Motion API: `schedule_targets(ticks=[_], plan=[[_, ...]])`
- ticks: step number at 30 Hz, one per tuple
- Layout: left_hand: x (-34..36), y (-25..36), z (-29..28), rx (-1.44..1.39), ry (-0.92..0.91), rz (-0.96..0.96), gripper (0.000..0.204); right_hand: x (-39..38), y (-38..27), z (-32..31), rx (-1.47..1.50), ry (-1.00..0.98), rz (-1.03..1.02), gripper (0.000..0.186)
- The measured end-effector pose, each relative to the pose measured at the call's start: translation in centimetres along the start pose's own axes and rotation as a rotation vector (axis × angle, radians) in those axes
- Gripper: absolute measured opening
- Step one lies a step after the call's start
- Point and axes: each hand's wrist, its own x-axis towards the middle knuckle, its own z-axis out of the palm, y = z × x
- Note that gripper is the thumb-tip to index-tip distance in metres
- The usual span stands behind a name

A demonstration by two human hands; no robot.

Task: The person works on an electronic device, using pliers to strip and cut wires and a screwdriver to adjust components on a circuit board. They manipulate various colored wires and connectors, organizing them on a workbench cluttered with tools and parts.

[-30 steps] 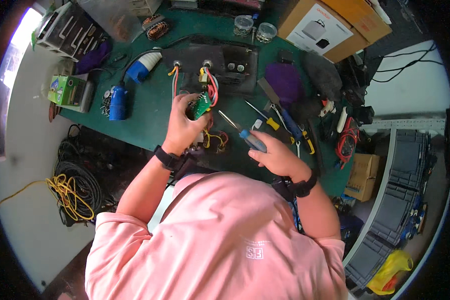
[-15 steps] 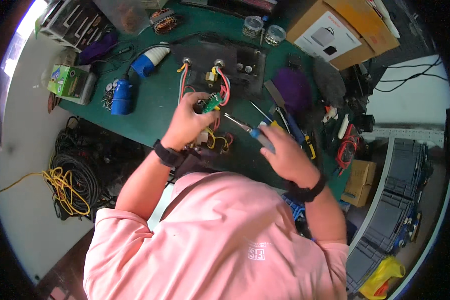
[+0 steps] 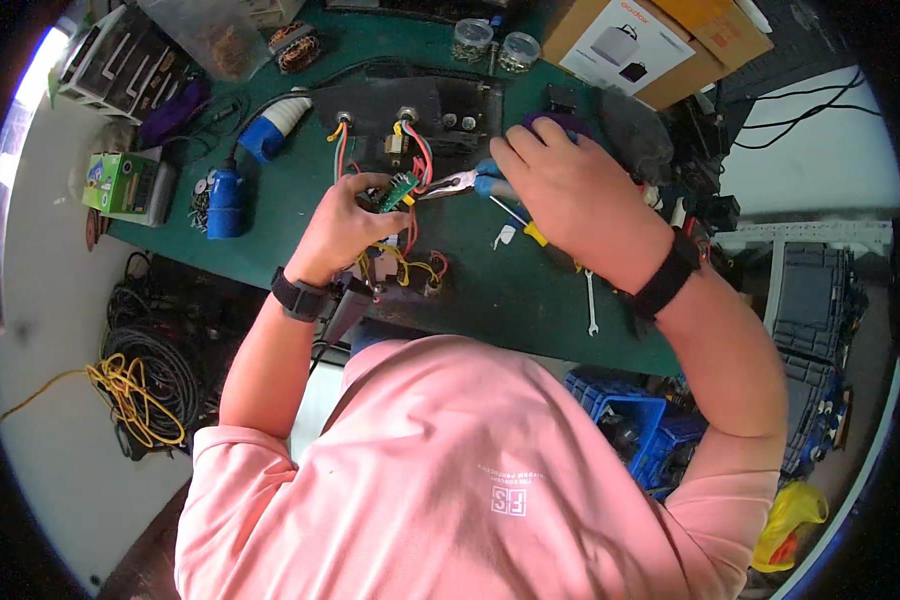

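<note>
My left hand (image 3: 345,222) is closed on a small green circuit board (image 3: 399,191), holding it tilted above the bench. Red and grey wires (image 3: 418,150) run from the board's area up to a black panel (image 3: 370,105). In my right hand (image 3: 580,195) are long-nose pliers (image 3: 452,184) with blue handles. Their jaws point left and reach the board's right edge, by the red wires; whether they grip a wire I cannot tell. Below the board lie yellow and red wires with small parts (image 3: 382,263).
A yellow-handled screwdriver (image 3: 533,233) and a spanner (image 3: 591,303) lie beside my right hand. A blue cylinder (image 3: 225,200) stands at the left. Two clear jars (image 3: 519,52) and a cardboard box (image 3: 660,45) are at the back. Blue crates (image 3: 630,415) sit below the bench edge.
The pliers have swung up and left, and their jaws now meet the board's edge. My right hand has turned over and moved farther up the bench. My left hand still holds the board.
</note>
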Motion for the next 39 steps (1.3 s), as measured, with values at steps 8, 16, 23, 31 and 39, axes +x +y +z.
schedule_targets(ticks=[8, 16, 23, 31, 39], plan=[[-0.1, -0.2, -0.2, 0.108, 0.004, 0.072, 0.057, 2.5, 1.5, -0.8, 0.077, -0.160, -0.125, 0.019], [0.1, -1.4, -0.1, 0.118, -0.008, 0.327, 0.059, 4.2, 3.1, 0.6, 0.161, -0.203, -0.311, 0.017], [0.3, -1.7, 0.9, 0.176, 0.053, 0.281, 0.054, 5.3, 0.9, 1.6, -0.007, -0.394, -0.280, 0.032], [0.2, -1.0, 1.7, 0.220, 0.096, 0.249, 0.053, 4.8, 0.3, 2.6, -0.097, -0.332, -0.282, 0.026], [-0.3, -0.8, 1.5, 0.284, 0.072, 0.391, 0.054, 7.3, 2.4, 3.3, 0.096, -0.490, -0.377, 0.023]])
